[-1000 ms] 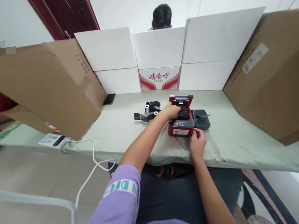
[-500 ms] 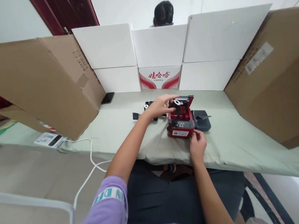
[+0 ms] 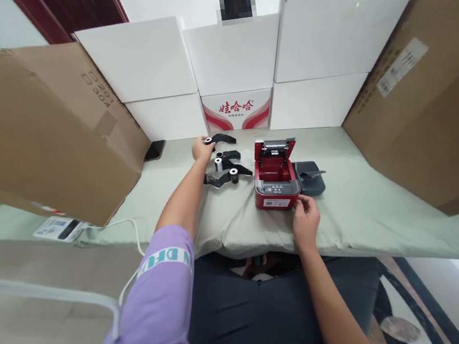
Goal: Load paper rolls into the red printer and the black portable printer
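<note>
A small red printer (image 3: 275, 174) with its lid raised stands on the pale green table cover (image 3: 361, 205). My right hand (image 3: 305, 219) pinches its near right corner. My left hand (image 3: 202, 149) is stretched out to the far left and grips a black roll-holder piece (image 3: 220, 138) with a white core, held at or just above the cover. Two similar black pieces with white cores (image 3: 225, 172) lie between that hand and the printer. A dark grey part (image 3: 310, 179) sits against the printer's right side.
White boxes (image 3: 237, 69) form a wall at the back, with large cardboard boxes at the left (image 3: 42, 129) and right (image 3: 427, 101). A black phone (image 3: 154, 150) lies near the left box. A white cable (image 3: 125, 231) hangs off the table edge. A person sits behind the white boxes.
My left hand lifted a black piece out of the printer's open bay and carried it left to the other pieces. The right hand stayed on the printer's corner.
</note>
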`<state>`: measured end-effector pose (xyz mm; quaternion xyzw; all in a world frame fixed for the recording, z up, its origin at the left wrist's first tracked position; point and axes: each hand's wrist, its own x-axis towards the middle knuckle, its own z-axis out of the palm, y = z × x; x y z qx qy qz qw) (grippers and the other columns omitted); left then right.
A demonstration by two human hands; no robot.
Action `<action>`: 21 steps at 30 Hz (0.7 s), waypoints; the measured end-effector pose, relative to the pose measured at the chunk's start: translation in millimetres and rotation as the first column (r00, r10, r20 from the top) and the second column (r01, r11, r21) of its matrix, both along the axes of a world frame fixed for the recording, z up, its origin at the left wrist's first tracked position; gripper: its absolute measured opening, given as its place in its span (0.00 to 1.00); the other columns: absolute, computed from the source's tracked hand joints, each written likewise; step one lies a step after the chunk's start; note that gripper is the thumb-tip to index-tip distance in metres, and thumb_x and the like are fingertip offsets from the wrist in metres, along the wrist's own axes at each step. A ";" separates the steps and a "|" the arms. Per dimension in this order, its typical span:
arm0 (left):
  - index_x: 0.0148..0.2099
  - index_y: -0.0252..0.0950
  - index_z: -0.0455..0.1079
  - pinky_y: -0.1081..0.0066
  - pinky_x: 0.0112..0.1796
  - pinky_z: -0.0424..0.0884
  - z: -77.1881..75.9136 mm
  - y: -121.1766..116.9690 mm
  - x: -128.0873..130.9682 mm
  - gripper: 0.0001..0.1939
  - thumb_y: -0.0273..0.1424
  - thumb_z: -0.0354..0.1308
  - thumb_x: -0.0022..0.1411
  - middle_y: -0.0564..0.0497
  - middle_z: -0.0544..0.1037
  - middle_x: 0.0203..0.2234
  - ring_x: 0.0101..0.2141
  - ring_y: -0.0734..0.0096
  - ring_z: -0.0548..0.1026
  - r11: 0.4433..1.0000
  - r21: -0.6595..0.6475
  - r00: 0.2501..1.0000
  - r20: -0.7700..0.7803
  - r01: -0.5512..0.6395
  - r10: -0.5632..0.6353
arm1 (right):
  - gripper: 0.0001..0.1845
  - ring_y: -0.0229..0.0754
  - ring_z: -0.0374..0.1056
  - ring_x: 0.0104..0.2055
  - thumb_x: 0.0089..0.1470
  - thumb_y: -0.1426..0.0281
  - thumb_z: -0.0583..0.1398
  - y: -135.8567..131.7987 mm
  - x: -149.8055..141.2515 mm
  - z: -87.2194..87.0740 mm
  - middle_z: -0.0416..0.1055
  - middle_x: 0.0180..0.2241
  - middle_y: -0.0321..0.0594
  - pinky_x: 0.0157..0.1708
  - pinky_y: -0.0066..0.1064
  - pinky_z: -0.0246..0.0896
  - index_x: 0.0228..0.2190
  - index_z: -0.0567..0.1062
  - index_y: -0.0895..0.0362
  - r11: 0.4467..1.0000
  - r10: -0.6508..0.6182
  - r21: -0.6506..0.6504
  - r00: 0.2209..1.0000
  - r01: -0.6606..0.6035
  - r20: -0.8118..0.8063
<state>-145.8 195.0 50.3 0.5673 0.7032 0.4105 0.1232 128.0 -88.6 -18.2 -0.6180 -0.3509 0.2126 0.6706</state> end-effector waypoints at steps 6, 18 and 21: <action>0.48 0.42 0.78 0.63 0.49 0.71 -22.4 1.3 -25.3 0.24 0.30 0.71 0.45 0.44 0.83 0.46 0.52 0.48 0.78 0.931 -0.344 0.971 -0.156 0.120 -0.182 | 0.15 0.47 0.72 0.43 0.55 0.61 0.59 0.2 -0.5 1.4 0.77 0.40 0.46 0.47 0.41 0.65 0.39 0.76 0.58 1.000 -0.005 -0.003 1.000 0.005 -0.013; 0.43 0.38 0.79 0.64 0.46 0.72 16.1 -24.0 -37.4 0.14 0.29 0.68 0.52 0.45 0.82 0.38 0.40 0.58 0.79 0.981 -0.111 0.971 -0.164 0.157 -0.174 | 0.14 0.46 0.73 0.43 0.54 0.62 0.59 0.7 -1.5 1.8 0.78 0.40 0.46 0.48 0.42 0.66 0.38 0.75 0.58 1.000 -0.011 -0.004 1.000 0.011 -0.009; 0.39 0.38 0.79 0.68 0.42 0.71 17.9 -37.2 -29.2 0.09 0.31 0.68 0.54 0.47 0.82 0.34 0.37 0.62 0.78 0.957 -0.141 0.950 -0.151 0.254 -0.274 | 0.14 0.46 0.72 0.42 0.53 0.62 0.58 1.3 -1.6 1.9 0.77 0.39 0.45 0.48 0.41 0.66 0.38 0.75 0.58 1.000 -0.010 -0.005 1.000 0.010 -0.017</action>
